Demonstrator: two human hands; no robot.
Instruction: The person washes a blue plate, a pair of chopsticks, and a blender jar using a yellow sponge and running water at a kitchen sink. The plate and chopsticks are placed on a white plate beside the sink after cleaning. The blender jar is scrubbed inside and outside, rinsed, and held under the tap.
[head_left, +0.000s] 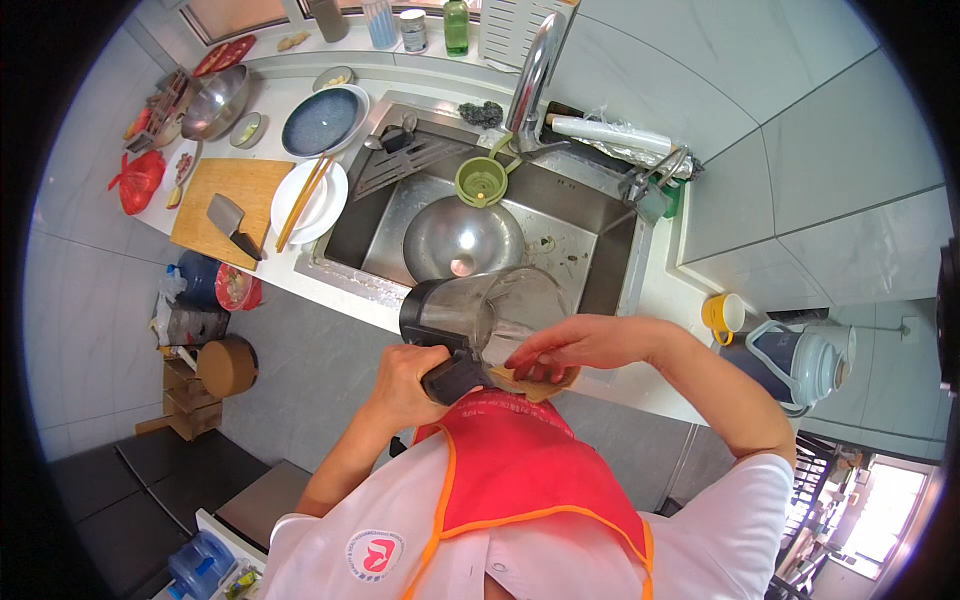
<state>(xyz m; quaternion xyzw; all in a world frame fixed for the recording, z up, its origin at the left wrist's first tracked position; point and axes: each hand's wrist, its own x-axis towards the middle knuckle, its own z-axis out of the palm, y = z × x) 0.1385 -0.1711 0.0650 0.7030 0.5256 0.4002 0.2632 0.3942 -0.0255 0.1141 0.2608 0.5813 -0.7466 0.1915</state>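
My left hand (409, 382) grips the black handle of a clear blender jug (517, 300), which lies tilted on its side over the sink's front edge. At the jug's rim, my right hand (555, 352) holds a tan cloth (536, 384), its fingers bent against it. Behind the jug, an upturned steel bowl (465, 236) rests in the steel sink (577, 259). A green strainer (481, 181) with handles sits at the sink's back, below the chrome faucet (534, 82).
Left of the sink are white plates with chopsticks (307, 199), a cutting board (202, 176) bearing a cleaver (227, 216), and a blue-grey plate (322, 120). A yellow mug (721, 313) and a large thermos jug (787, 364) stand at the right. Food scraps lie in the sink.
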